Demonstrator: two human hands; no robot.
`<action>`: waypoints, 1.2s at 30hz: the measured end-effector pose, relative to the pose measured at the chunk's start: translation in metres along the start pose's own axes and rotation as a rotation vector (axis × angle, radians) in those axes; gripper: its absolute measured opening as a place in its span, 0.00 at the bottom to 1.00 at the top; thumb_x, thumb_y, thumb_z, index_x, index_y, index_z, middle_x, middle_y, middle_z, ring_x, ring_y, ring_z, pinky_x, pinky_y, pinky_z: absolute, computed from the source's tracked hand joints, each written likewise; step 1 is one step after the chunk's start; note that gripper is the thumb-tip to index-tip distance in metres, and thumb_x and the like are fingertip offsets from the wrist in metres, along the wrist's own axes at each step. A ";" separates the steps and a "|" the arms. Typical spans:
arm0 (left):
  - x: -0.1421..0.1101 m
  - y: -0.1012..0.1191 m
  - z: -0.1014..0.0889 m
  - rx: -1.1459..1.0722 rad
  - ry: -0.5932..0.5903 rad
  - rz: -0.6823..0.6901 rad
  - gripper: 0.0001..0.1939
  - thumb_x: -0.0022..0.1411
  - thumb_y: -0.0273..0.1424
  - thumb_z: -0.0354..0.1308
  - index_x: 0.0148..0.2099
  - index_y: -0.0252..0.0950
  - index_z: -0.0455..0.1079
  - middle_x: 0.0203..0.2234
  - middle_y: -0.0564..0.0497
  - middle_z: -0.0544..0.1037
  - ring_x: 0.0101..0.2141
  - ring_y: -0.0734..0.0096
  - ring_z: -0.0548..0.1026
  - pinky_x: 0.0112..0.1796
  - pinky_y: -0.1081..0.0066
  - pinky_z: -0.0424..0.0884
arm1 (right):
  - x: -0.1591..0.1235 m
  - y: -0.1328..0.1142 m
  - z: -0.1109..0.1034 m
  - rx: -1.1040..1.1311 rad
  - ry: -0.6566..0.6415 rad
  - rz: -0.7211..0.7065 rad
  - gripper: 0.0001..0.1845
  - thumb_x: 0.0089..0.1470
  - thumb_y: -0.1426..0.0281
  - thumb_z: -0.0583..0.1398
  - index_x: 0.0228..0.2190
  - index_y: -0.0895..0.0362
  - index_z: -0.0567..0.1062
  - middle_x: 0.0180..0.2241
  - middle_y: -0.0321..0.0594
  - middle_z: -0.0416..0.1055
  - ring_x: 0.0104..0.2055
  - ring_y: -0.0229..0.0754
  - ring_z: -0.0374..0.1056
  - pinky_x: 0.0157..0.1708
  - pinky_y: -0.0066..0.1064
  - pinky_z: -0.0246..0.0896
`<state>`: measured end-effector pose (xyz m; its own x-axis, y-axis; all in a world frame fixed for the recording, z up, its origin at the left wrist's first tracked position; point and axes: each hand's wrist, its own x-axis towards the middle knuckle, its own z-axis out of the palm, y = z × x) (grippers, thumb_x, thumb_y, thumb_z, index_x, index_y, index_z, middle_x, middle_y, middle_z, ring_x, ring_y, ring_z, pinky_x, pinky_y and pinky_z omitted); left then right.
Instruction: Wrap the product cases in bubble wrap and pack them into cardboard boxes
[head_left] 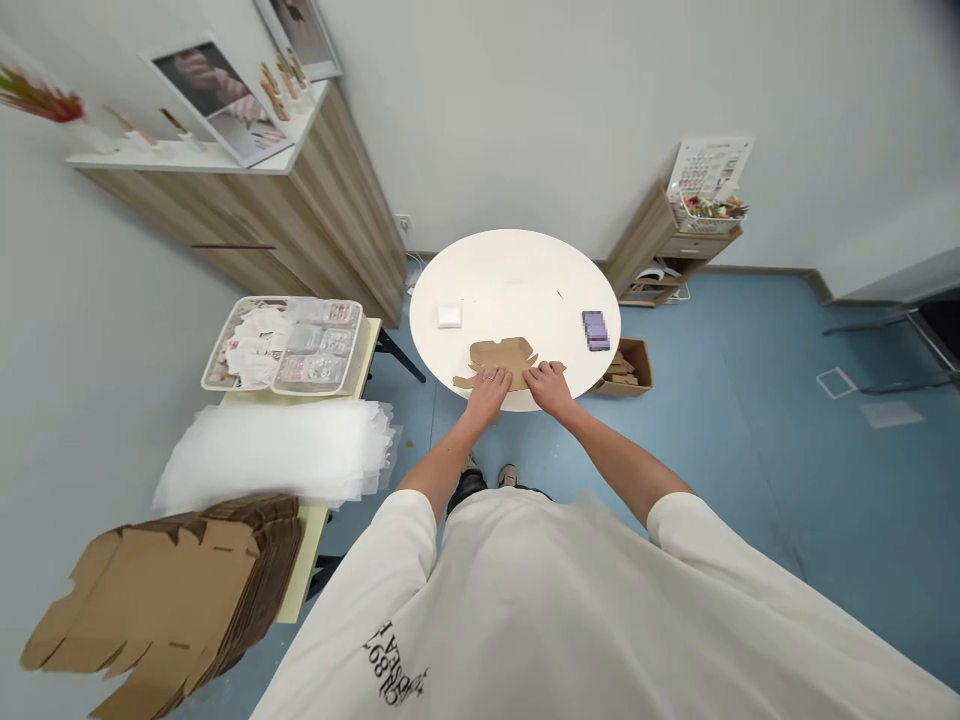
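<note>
A flat brown cardboard box blank [501,356] lies at the near edge of the round white table [517,270]. My left hand [489,385] rests on its near left part with fingers spread flat; a ring shows on one finger. My right hand [547,381] presses on the blank's near right part, fingers flat too. A small white square pad [450,315] lies to the left on the table, and a purple stack of small packets [596,330] lies at the right edge.
A side table at my left carries a clear tray of small packets [285,342], a pile of white foam bags [277,450] and a stack of cardboard blanks [172,590]. A brown carton [626,368] stands on the blue floor. Wooden cabinets [300,220] line the wall.
</note>
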<state>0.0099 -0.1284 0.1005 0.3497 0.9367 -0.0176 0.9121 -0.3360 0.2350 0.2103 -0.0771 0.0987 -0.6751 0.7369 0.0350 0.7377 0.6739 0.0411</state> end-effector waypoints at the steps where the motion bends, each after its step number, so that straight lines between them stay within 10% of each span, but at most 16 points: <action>1: 0.004 -0.001 0.006 -0.001 -0.027 0.010 0.35 0.63 0.19 0.47 0.72 0.35 0.54 0.68 0.36 0.60 0.68 0.55 0.59 0.67 0.44 0.44 | -0.002 0.002 0.006 -0.002 -0.025 0.012 0.21 0.62 0.79 0.48 0.48 0.60 0.77 0.38 0.52 0.74 0.44 0.55 0.59 0.46 0.43 0.44; 17: 0.111 -0.094 0.043 -0.020 -0.127 0.122 0.30 0.67 0.19 0.41 0.69 0.36 0.58 0.66 0.39 0.64 0.65 0.58 0.63 0.67 0.48 0.48 | 0.087 0.033 0.047 0.074 -0.241 0.230 0.26 0.61 0.75 0.52 0.60 0.63 0.69 0.53 0.57 0.71 0.52 0.58 0.60 0.52 0.46 0.47; 27: 0.122 -0.118 0.071 -0.063 -0.370 0.034 0.40 0.63 0.36 0.59 0.73 0.36 0.49 0.71 0.33 0.49 0.70 0.43 0.47 0.65 0.38 0.43 | 0.097 0.043 0.085 0.204 -0.502 0.238 0.40 0.61 0.62 0.56 0.69 0.62 0.53 0.70 0.57 0.49 0.68 0.59 0.49 0.63 0.46 0.44; 36: 0.133 -0.129 0.069 -0.024 -0.398 0.015 0.36 0.62 0.31 0.61 0.69 0.40 0.54 0.70 0.34 0.52 0.68 0.47 0.54 0.62 0.44 0.54 | 0.108 0.058 0.101 0.260 -0.545 0.229 0.43 0.58 0.59 0.61 0.69 0.59 0.54 0.71 0.57 0.45 0.70 0.61 0.46 0.64 0.48 0.45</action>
<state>-0.0467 0.0326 0.0006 0.4232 0.8187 -0.3882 0.9025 -0.3431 0.2604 0.1808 0.0475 0.0035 -0.4508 0.7390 -0.5006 0.8864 0.4369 -0.1532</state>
